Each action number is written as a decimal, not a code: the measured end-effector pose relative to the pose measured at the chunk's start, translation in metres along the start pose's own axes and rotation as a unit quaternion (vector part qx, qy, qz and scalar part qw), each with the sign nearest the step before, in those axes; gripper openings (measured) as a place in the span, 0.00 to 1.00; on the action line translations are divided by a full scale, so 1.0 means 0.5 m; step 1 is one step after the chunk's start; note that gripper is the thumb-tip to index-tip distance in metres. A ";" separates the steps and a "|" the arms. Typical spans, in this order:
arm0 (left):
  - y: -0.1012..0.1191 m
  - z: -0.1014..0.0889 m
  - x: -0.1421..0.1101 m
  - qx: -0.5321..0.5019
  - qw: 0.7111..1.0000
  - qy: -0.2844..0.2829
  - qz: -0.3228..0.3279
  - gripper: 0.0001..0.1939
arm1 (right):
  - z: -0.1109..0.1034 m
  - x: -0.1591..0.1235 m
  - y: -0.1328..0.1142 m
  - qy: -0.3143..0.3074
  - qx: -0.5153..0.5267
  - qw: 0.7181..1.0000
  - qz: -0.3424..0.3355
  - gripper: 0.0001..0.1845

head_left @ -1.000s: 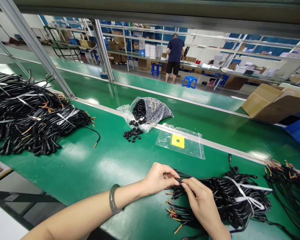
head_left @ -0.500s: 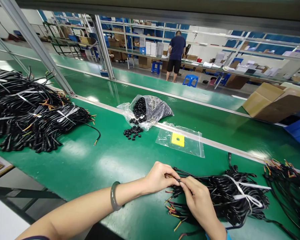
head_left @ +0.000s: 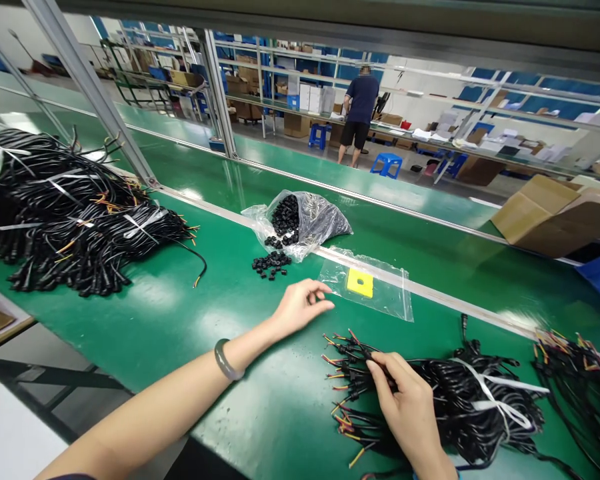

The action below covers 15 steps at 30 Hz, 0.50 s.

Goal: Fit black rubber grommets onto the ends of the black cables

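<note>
My right hand (head_left: 405, 407) pinches one black cable with coloured wire ends at the near end of a tied bundle of black cables (head_left: 460, 400) on the green belt. My left hand (head_left: 300, 305), with a grey bangle on its wrist, hovers over the belt away from the bundle, fingers loosely curled and apart, holding nothing that shows. It is between the bundle and a small heap of loose black rings (head_left: 271, 264). Those rings spill from an open clear bag (head_left: 303, 223). A flat clear bag with a yellow square (head_left: 365, 287) lies just beyond my left hand.
A large pile of tied black cables (head_left: 65, 213) covers the belt's left side. More cables with coloured ends (head_left: 580, 373) lie at the far right. Cardboard boxes (head_left: 550, 213) and a blue bin sit beyond the belt. A person (head_left: 360, 113) stands at far shelves.
My left hand has let go of the cable and moved up and left toward the loose rings. My right hand still holds the cable at the bundle.
</note>
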<state>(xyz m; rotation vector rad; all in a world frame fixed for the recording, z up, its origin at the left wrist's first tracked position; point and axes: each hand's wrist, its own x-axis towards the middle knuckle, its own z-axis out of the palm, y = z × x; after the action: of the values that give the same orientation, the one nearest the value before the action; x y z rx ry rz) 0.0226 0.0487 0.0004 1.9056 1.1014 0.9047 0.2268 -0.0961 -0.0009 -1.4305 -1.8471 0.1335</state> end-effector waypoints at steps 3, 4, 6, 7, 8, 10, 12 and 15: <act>-0.026 -0.067 0.027 0.259 0.964 0.056 -0.001 0.10 | 0.002 -0.001 0.000 0.003 0.002 1.000 -0.005 0.04; -0.033 -0.085 0.032 0.340 0.938 0.068 -0.015 0.12 | 0.003 0.000 0.000 0.003 0.002 1.000 -0.005 0.04; -0.043 -0.112 0.037 0.463 0.881 0.081 -0.055 0.16 | 0.003 0.000 -0.001 0.000 0.003 1.000 -0.005 0.04; -0.046 -0.120 0.038 0.502 0.858 0.080 -0.075 0.17 | 0.003 0.000 -0.002 -0.001 0.003 1.000 -0.005 0.04; -0.047 -0.125 0.038 0.527 0.842 0.073 -0.090 0.18 | 0.003 -0.001 -0.002 -0.002 0.003 1.000 -0.004 0.04; -0.045 -0.128 0.037 0.552 0.826 0.053 -0.107 0.19 | 0.004 -0.003 -0.001 -0.006 0.001 1.000 -0.004 0.04; -0.039 -0.128 0.037 0.558 0.822 0.032 -0.109 0.18 | 0.005 -0.005 0.001 -0.015 -0.003 1.000 -0.004 0.05; -0.027 -0.127 0.038 0.552 0.827 0.014 -0.110 0.17 | 0.003 -0.007 0.002 -0.042 -0.024 0.999 0.000 0.10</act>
<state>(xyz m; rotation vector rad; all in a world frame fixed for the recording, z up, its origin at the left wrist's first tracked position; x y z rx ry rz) -0.0291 0.0865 0.0227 2.5246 2.0956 0.0808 0.2267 -0.0982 -0.0039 -1.4783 -1.9298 0.1507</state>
